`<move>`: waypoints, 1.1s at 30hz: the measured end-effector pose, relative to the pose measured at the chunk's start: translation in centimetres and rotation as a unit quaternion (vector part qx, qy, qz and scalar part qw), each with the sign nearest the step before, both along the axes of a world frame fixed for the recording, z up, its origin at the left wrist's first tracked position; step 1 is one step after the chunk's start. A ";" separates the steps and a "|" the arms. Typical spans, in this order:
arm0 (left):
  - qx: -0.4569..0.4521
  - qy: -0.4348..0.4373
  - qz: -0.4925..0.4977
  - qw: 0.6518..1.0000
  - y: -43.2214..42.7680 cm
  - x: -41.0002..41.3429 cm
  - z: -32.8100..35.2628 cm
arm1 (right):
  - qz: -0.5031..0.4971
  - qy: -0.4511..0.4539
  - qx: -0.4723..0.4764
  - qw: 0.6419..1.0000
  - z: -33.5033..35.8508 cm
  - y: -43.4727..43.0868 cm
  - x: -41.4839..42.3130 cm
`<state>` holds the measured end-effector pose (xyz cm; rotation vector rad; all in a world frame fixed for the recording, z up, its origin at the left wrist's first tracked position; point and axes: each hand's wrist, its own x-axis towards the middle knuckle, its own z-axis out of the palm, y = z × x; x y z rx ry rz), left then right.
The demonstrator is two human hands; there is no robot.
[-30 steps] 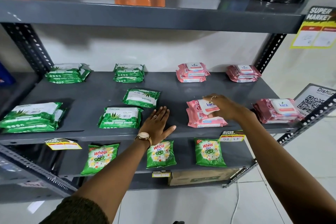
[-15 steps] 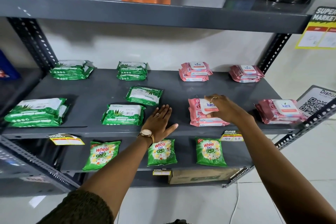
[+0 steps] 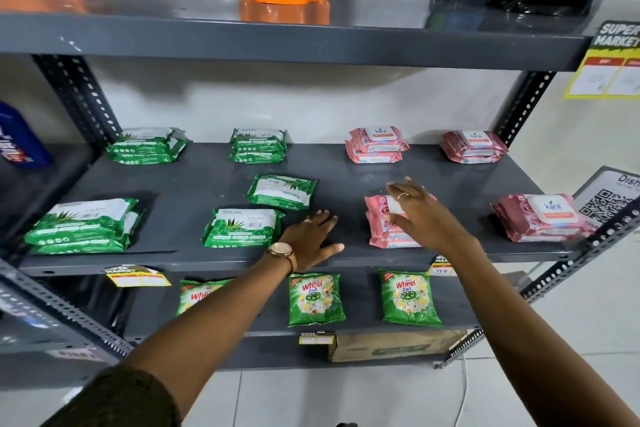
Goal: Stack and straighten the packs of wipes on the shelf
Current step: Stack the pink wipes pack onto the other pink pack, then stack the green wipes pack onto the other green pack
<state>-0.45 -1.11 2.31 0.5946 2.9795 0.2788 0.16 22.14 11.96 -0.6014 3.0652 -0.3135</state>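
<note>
Pink front stack: two pink kara packs [image 3: 388, 225] lie one on the other near the shelf's front edge, at about 2 o'clock from the shelf's middle front. Their long axis runs front to back, white flap lid toward the rear. The top pack sits almost square on the lower one.

Right hand: the right hand [image 3: 420, 215] lies over this stack, fingers spread and loosely extended, fingertips reaching past the lid; I judge it is pressing or nudging the top pack into line rather than gripping it. Whether the palm touches I cannot tell.

Left hand: the left hand [image 3: 311, 239] rests flat and open on the bare shelf [image 3: 194, 184], holding nothing, at 9 o'clock from the pink stack. Likely a brace while the other hand works.

Loose green packs: one green Origami pack [image 3: 242, 227] lies just at 9 o'clock of the left hand, long axis left to right, print facing forward. A second green pack [image 3: 281, 191] lies behind it at 12 o'clock, tilted and turned about, apart from the first. These two look unstacked as yet.

Other stacks: green pairs at far left front [image 3: 83, 225], rear left [image 3: 147, 146] and rear centre [image 3: 258, 145]; pink pairs at rear [image 3: 377, 144], rear right [image 3: 474, 146] and front right [image 3: 540, 217]. All lie long axis left to right.

Remaining work: by my judgement, the two single green packs.
</note>
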 end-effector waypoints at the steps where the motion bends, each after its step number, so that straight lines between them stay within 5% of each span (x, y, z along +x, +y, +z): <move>1: 0.006 0.049 -0.018 0.999 -0.6 0.0 0.9 | 0.010 0.014 -0.029 0.999 -0.3 -1.0 0.3; 3: 0.042 0.177 -0.049 0.982 -2.0 -0.2 2.6 | 0.021 0.026 -0.074 0.997 -1.5 -3.6 0.8; 5: 0.062 0.215 -0.041 0.974 -3.6 -1.1 3.7 | 0.024 0.024 -0.071 0.997 -3.3 -6.4 1.0; 10: -0.039 0.024 0.007 0.999 -7.3 -6.4 5.6 | -0.006 -0.077 -0.057 0.995 -9.7 -11.4 1.5; 16: -0.096 -0.144 0.033 0.984 -7.2 -10.8 6.3 | -0.031 -0.042 -0.023 0.998 -11.8 -12.2 1.5; 29: -0.139 -0.044 0.013 0.989 -10.0 -6.3 11.7 | -0.029 -0.027 -0.004 0.999 -12.7 -11.9 1.2; 33: -0.180 -0.075 0.005 0.981 -10.9 -2.3 11.7 | -0.030 -0.024 -0.001 0.999 -12.8 -12.0 1.3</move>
